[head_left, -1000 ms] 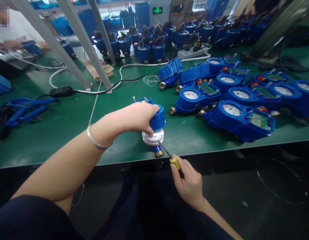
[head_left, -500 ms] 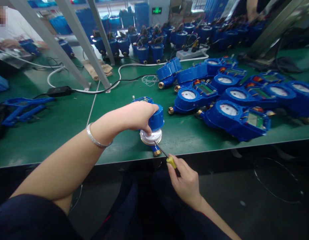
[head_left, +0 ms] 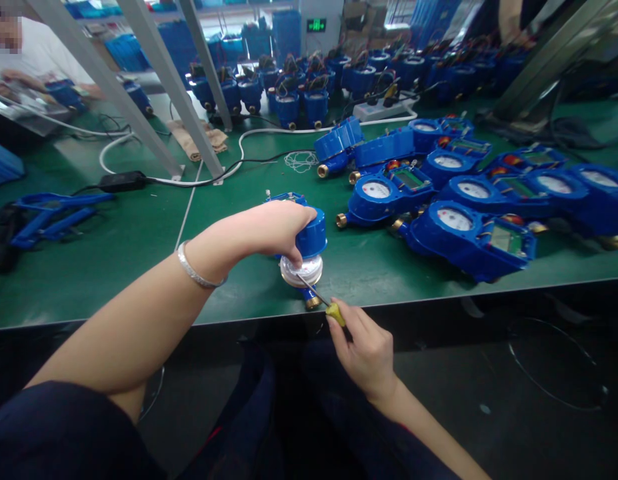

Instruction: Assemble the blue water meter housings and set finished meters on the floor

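My left hand (head_left: 283,230) is closed around a blue meter housing (head_left: 313,235), its thumb reaching down to the white round dial (head_left: 303,272) below. The dial sits on a base with a brass-ended blue pipe (head_left: 311,299) near the table's front edge. In my right hand (head_left: 366,347) is a screwdriver with a yellow handle (head_left: 335,314). Its thin shaft slants up and left, and the tip is at the dial's face, by my left thumb. Part of the housing is hidden behind my left hand.
Several blue meters (head_left: 456,219) lie on the green table (head_left: 249,273) at the right. Blue brackets (head_left: 53,217) and a black adapter (head_left: 123,181) are at the left. Metal posts (head_left: 163,80) rise behind. Two people work across the table.
The screwdriver and my right hand have shifted slightly left and up, bringing the tip farther left across the dial. My left hand keeps its hold on the housing.
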Tool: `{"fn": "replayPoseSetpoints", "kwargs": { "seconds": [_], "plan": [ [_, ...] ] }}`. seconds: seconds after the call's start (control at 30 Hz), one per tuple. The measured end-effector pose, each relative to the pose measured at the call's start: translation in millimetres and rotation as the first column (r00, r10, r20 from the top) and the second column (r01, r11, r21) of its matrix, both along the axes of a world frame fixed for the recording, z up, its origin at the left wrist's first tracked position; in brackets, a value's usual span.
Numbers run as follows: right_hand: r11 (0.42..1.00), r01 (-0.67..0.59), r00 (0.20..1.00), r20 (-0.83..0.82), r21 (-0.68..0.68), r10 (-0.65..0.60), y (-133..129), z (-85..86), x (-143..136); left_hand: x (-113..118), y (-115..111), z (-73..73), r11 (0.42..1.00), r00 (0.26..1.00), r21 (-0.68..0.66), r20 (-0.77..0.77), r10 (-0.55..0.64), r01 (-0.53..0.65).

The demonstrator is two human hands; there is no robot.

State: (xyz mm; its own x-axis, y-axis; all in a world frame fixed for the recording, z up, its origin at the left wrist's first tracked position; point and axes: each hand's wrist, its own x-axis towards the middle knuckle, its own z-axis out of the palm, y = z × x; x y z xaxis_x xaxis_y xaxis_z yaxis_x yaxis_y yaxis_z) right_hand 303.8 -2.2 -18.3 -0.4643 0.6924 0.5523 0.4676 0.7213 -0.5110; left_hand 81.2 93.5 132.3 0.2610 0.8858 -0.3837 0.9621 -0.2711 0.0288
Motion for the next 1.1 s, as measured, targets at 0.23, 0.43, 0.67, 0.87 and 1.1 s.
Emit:
{"fn": "replayPoseSetpoints", "kwargs": {
  "seconds": [0.23,0.43,0.67,0.87,1.1],
  "plan": [
    [0.933,0.360,0.931,-0.059,-0.007,-0.360,45.5,15.7,22.3,-4.1,0.2,-3.2,1.000,0.999,0.001,0.033,0.012,-0.012],
    [0.913,0.408,0.850,0.356,0.022,-0.389,98.8,-8.6,21.1,-4.5,1.2,-1.5,1.000,0.998,-0.006,0.059,-0.018,0.019],
    [0.987,-0.150,0.976,-0.149,0.065,0.158,66.9,34.9,-34.3,-17.1,1.6,7.3,1.000,0.952,0.019,0.307,-0.017,0.012],
    [0.935,-0.269,0.919,-0.352,-0.233,0.176,66.2,34.2,-64.2,-20.7,-5.9,-2.7,0.985,0.846,0.061,0.523,0.107,-0.163],
    [0.751,-0.147,0.893,-0.413,-0.644,-0.179,88.3,34.3,-76.9,-14.6,-11.2,-23.7,0.919,0.693,0.127,0.696,0.186,-0.374]
  ]
}}
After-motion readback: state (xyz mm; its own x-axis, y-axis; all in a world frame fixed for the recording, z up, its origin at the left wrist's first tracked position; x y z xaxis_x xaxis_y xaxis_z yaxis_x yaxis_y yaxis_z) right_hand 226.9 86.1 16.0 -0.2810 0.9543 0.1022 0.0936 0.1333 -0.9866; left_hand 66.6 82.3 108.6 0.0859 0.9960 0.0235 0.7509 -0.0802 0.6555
